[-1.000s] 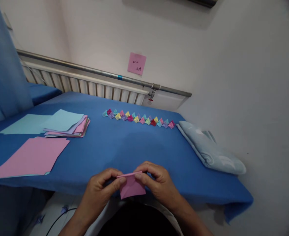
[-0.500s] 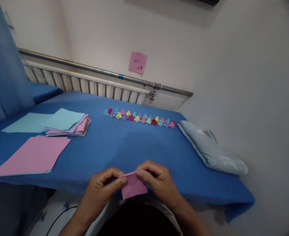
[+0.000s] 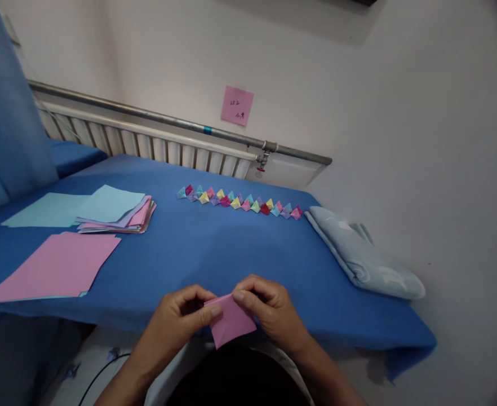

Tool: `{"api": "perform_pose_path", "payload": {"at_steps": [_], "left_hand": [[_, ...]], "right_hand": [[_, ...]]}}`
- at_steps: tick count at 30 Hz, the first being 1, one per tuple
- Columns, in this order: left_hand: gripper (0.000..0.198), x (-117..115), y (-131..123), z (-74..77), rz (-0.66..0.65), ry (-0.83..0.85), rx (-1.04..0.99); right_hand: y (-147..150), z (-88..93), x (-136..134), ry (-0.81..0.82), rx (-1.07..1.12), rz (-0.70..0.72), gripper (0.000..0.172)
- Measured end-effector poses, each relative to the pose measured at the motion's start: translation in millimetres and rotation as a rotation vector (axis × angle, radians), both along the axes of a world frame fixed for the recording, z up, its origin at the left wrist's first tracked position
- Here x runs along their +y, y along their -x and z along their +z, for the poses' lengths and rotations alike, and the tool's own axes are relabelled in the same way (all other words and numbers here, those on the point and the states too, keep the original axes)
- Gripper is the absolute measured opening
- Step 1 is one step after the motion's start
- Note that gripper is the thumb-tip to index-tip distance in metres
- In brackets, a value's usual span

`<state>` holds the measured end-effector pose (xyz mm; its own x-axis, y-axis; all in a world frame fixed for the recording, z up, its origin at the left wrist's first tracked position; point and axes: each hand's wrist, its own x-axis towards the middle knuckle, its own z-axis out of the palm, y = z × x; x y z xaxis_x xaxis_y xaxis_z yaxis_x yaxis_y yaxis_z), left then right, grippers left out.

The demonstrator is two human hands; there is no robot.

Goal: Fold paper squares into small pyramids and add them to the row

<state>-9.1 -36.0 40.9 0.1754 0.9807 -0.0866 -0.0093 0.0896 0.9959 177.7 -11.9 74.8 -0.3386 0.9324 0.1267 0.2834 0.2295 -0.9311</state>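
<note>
A small folded piece of pink paper (image 3: 233, 322) is held up between my two hands, just off the near edge of the blue-covered table. My left hand (image 3: 183, 316) pinches its upper left corner between thumb and fingers. On the other side my right hand (image 3: 269, 307) grips the upper right corner, thumb on the face towards me. A crease shows on the paper, and its top edge looks doubled over. Beyond my hands, several small folded paper shapes (image 3: 235, 203) in many colours lie in two staggered rows.
Pink sheets (image 3: 58, 265) lie at the left edge, with a stack of coloured paper (image 3: 111, 204) behind them. A folded pale blanket (image 3: 362, 254) rests on the right of the blue cloth (image 3: 168, 254). A radiator (image 3: 147, 148) and pipe run along the wall, below a pink note (image 3: 237, 106).
The pink paper has tilted a little, its lower edge swinging down and towards me. Both hands keep their pinch and have barely moved.
</note>
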Motion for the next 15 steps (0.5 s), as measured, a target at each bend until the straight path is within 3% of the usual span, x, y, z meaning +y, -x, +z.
{"api": "perform_pose_path", "payload": {"at_steps": [11,15], "left_hand": [[0.025,-4.0,0.5,5.5,0.044,-0.179,0.181],[0.025,-1.3,2.9,9.2,-0.076,-0.168,0.216]], "right_hand": [[3.2,0.3,-3.5,-0.027,-0.024,-0.003,0.020],[5.5,2.2,-2.7,-0.023,-0.071,0.054,0.020]]}}
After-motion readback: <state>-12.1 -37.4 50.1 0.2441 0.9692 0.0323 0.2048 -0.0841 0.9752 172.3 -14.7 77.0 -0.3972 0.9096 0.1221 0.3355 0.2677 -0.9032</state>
